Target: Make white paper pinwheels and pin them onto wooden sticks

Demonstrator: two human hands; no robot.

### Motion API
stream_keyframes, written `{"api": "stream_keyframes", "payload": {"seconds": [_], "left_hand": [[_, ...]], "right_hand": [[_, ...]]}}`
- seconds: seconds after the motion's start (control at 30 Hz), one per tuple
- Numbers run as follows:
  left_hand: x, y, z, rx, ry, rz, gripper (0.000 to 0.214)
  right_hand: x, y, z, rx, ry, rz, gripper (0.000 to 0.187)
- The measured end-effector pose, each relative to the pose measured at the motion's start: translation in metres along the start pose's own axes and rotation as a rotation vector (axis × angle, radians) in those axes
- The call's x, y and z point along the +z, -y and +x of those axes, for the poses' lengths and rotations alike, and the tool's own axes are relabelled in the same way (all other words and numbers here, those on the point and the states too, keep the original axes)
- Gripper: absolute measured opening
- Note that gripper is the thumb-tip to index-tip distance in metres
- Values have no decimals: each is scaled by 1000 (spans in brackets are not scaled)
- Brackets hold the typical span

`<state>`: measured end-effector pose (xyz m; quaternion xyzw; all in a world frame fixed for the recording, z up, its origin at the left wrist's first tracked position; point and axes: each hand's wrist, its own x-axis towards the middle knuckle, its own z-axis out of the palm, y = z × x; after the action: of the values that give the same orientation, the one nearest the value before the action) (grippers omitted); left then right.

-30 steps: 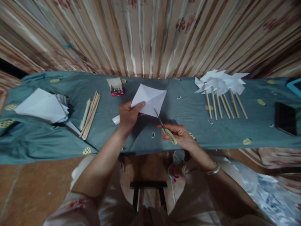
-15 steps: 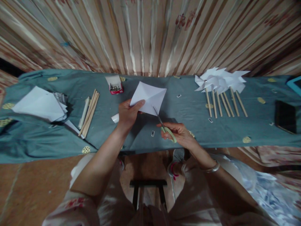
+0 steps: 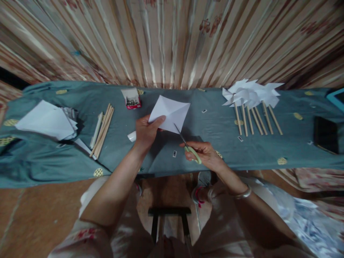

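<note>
A white paper square [image 3: 172, 111] with diagonal creases is pinched by its left side in my left hand [image 3: 147, 130], thumb on top. My right hand [image 3: 205, 153] grips the light green handles of a pair of scissors [image 3: 193, 154]. The scissor blades lie at the paper's near corner, their tips pointing in toward its middle; they look closed or nearly so. Just beneath my left wrist, a small white roll-like piece [image 3: 132, 136] lies on the cloth, partly hidden.
A stack of white paper [image 3: 45, 120] lies at left, beside wooden sticks [image 3: 104, 130] and a white rod [image 3: 96, 130]. Behind is a red box [image 3: 133, 102] of small metal pins. Several paper pinwheels [image 3: 251, 94] on sticks and a dark phone [image 3: 326, 134] are at right.
Hands, paper and scissors hold almost the same place. The whole view has shifted very slightly; nothing has been let go or taken up.
</note>
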<state>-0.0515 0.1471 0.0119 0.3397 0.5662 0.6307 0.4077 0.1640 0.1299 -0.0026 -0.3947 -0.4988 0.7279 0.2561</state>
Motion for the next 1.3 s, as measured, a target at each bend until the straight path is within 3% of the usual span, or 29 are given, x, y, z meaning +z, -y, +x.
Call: {"api": "stream_keyframes", "payload": {"seconds": [1.3], "left_hand": [[6, 3, -8, -104, 27, 8, 31]], "right_hand": [[0, 2, 2, 30, -25, 70, 44]]}}
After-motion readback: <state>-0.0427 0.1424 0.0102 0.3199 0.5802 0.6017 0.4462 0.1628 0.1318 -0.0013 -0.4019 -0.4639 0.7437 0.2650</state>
